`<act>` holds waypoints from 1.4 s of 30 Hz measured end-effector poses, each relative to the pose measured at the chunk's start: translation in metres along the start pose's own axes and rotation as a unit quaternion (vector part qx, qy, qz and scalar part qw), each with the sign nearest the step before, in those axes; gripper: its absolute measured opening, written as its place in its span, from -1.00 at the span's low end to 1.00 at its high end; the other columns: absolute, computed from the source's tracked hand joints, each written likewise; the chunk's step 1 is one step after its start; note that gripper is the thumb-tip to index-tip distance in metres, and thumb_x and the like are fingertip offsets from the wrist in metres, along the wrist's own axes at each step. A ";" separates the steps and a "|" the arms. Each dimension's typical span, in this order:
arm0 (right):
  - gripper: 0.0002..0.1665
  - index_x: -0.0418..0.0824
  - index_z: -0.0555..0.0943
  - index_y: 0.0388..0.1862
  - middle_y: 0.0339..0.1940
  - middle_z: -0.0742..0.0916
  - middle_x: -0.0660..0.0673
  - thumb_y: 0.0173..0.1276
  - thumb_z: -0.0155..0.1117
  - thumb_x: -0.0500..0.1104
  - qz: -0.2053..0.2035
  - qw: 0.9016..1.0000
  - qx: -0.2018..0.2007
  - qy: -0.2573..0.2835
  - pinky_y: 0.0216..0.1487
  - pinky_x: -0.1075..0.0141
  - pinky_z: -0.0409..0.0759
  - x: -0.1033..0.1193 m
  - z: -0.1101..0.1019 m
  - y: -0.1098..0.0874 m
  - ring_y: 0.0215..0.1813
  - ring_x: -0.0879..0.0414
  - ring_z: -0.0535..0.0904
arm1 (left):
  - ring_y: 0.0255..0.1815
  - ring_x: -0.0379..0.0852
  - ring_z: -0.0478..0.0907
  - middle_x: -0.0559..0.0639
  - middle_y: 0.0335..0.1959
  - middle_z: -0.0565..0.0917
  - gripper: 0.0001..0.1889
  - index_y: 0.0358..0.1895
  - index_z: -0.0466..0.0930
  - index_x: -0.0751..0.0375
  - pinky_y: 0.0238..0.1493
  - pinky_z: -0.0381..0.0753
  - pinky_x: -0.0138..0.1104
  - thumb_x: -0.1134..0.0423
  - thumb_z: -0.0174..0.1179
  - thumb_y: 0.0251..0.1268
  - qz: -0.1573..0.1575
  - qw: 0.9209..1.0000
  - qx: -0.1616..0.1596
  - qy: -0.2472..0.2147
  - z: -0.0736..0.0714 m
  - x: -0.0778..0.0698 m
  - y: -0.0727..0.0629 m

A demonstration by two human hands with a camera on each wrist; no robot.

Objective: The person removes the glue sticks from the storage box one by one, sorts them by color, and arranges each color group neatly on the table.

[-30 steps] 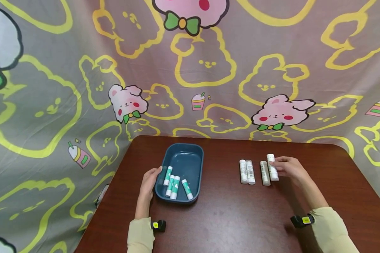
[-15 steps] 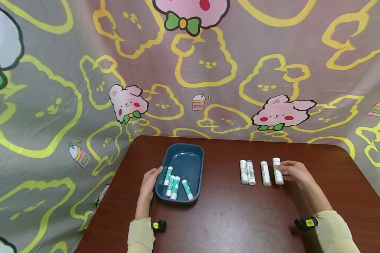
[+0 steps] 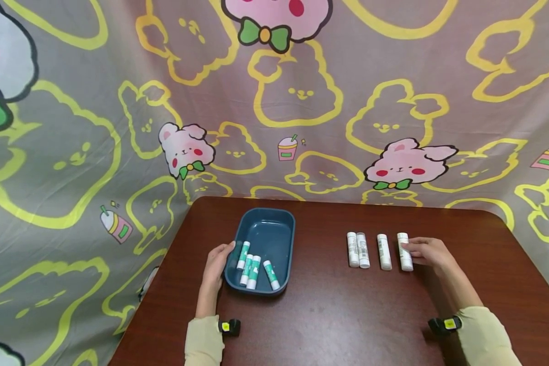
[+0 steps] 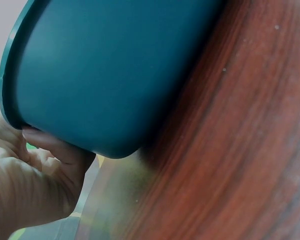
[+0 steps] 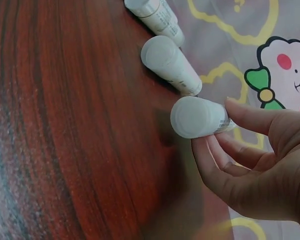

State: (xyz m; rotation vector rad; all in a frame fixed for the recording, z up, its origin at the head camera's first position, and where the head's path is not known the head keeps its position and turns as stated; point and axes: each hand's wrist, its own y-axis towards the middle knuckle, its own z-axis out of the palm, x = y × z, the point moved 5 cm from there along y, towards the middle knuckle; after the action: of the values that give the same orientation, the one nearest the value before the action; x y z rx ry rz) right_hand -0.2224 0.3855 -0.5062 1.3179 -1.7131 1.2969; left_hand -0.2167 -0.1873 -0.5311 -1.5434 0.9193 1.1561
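Now, white tube (image 3: 405, 256) pinched, tray (image 3: 274, 238) gripped

The left sleeve (image 3: 204, 340) and right sleeve (image 3: 487, 333) are pale beige, plain and lightly creased, ending short of the bare left hand (image 3: 217, 262) and right hand (image 3: 432, 252). By the wrists sit 2 boxy black devices, a left unit (image 3: 233, 328) and a right unit (image 3: 436, 326), each with 1 bright yellow patch (image 3: 449, 324) (any marking too small to read).

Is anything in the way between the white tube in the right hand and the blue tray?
Yes: on the straight line, a lone white tube is left of the held tube, then a close pair of white tubes nearer the tray. Past that pair, nothing visible stands between.
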 end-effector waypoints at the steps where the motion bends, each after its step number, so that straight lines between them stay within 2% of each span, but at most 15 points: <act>1: -0.24 -0.76 0.29 0.30 -0.32 0.68 0.09 0.52 0.31 -0.13 -0.002 1.000 0.001 -0.005 -0.19 0.30 0.71 -0.001 0.000 0.000 -0.30 0.30 0.63 | -0.43 -0.09 0.51 0.04 -0.48 0.59 -0.66 -0.29 0.62 0.37 -0.36 0.48 -0.30 0.10 0.21 0.53 0.002 1.000 0.000 -0.002 0.000 0.000 0.000; 5: -0.21 -0.73 0.29 0.33 -0.24 0.70 0.01 0.53 0.31 -0.09 -0.007 1.000 -0.001 -0.025 -0.16 0.26 0.72 -0.002 0.001 0.000 -0.26 0.28 0.63 | -0.47 -0.11 0.50 0.03 -0.52 0.57 -0.67 -0.32 0.60 0.39 -0.40 0.49 -0.31 0.14 0.22 0.52 0.011 1.000 0.000 -0.013 0.001 -0.001 0.000; 13: -0.25 -0.71 0.31 0.33 0.02 0.67 -0.32 0.55 0.28 -0.08 -0.007 0.998 -0.017 -0.061 -0.13 0.23 0.72 -0.003 0.000 0.003 -0.19 0.25 0.61 | -0.48 -0.11 0.49 0.03 -0.53 0.56 -0.65 -0.32 0.60 0.41 -0.40 0.48 -0.31 0.13 0.23 0.51 0.012 1.000 0.005 -0.012 0.001 -0.001 0.000; 23: -0.29 -0.69 0.39 0.29 0.00 0.68 -0.31 0.53 0.31 -0.10 -0.014 0.997 -0.043 -0.070 -0.20 0.30 0.69 -0.001 0.002 0.002 -0.24 0.29 0.59 | -0.46 -0.11 0.49 0.02 -0.52 0.55 -0.66 -0.31 0.60 0.40 -0.36 0.48 -0.30 0.13 0.22 0.52 0.014 1.000 0.003 -0.009 0.001 -0.002 -0.001; 28: -0.31 -0.70 0.40 0.27 -0.07 0.69 -0.24 0.52 0.32 -0.11 -0.017 0.996 -0.051 -0.075 -0.24 0.31 0.68 0.000 0.004 0.002 -0.25 0.27 0.58 | -0.46 -0.12 0.50 0.02 -0.51 0.57 -0.66 -0.29 0.60 0.41 -0.35 0.50 -0.30 0.13 0.22 0.53 0.013 1.000 0.003 -0.010 0.001 -0.002 -0.001; 34: -0.35 -0.69 0.46 0.21 -0.08 0.71 -0.31 0.50 0.34 -0.12 -0.020 0.994 -0.063 -0.093 -0.28 0.31 0.67 -0.001 0.005 0.004 -0.27 0.25 0.59 | -0.47 -0.12 0.48 0.01 -0.53 0.55 -0.66 -0.32 0.60 0.40 -0.35 0.48 -0.30 0.13 0.22 0.52 0.015 1.000 0.003 -0.008 0.001 -0.002 -0.001; 42: -0.38 -0.71 0.47 0.17 -0.24 0.70 -0.13 0.48 0.34 -0.15 -0.014 0.994 -0.064 -0.091 -0.30 0.27 0.70 -0.001 0.007 0.005 -0.31 0.24 0.57 | -0.46 -0.11 0.49 0.04 -0.51 0.56 -0.65 -0.28 0.60 0.42 -0.35 0.48 -0.30 0.12 0.22 0.53 0.013 1.000 0.005 -0.010 0.001 -0.001 0.000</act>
State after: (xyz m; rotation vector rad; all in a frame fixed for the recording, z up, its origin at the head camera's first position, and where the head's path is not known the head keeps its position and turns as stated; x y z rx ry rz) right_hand -0.2265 0.3796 -0.5106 1.4150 -1.8600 1.0600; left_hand -0.2177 -0.1861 -0.5301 -1.5127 0.9340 1.1814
